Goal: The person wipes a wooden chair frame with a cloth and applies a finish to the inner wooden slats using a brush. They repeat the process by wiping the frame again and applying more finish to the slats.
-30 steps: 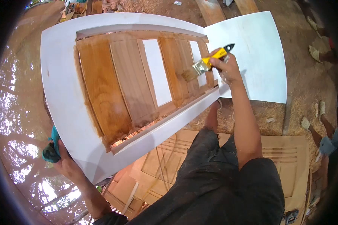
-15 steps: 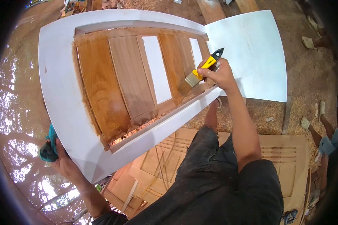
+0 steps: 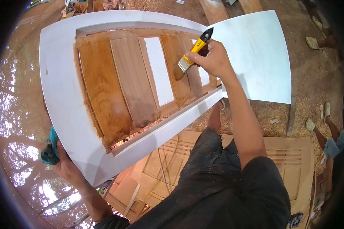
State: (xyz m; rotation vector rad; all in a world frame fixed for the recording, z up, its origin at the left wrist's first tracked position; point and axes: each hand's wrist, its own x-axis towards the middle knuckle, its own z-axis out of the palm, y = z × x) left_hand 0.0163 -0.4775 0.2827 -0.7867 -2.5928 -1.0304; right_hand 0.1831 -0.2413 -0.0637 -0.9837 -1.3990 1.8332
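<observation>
My right hand [image 3: 213, 60] is closed round a paintbrush [image 3: 198, 47] with a yellow and black handle. Its bristles touch a brown-stained strip of the slatted wooden panel [image 3: 135, 76], right of a white strip. That panel, partly stained orange-brown and partly bare wood, is set inside a white frame [image 3: 63, 95]. At the frame's lower left edge, my left hand [image 3: 65, 162] is closed on a teal and dark cloth [image 3: 49, 150]. Its thumb lies along the edge; the other fingers are mostly hidden.
A white board [image 3: 252, 57] adjoins the frame at the right. Unfinished wooden doors [image 3: 286, 152] lie below, near my legs. Wood shavings cover the ground [image 3: 263, 118]. Another person's legs [image 3: 332, 126] show at the far right. Planks [image 3: 214, 11] lie at the top.
My right hand and the paintbrush have moved left and up, from the lower right of the panel to the stained strip near its middle. My left hand has stayed in place.
</observation>
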